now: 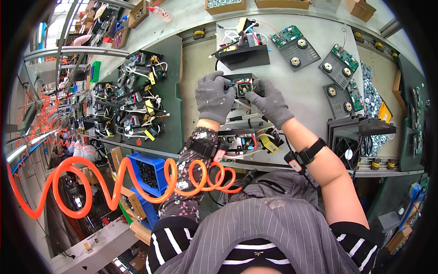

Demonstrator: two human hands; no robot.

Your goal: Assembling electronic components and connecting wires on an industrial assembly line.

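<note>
While both gloved hands work close together above the pale table (301, 98), a black box (244, 86) sits between them, just nearer the person than a black metal panel (244, 58) with wires. The left hand (215, 98) curls its fingers at the box's left side; the right hand (271, 102) bends thumb and fingers at its right. Whether either one pinches it, I cannot tell. A green circuit board (286, 36) lies farther right.

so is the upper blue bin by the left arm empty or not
Not empty: many small black parts show inside the upper blue bin; how deep they lie, I cannot tell.
</note>
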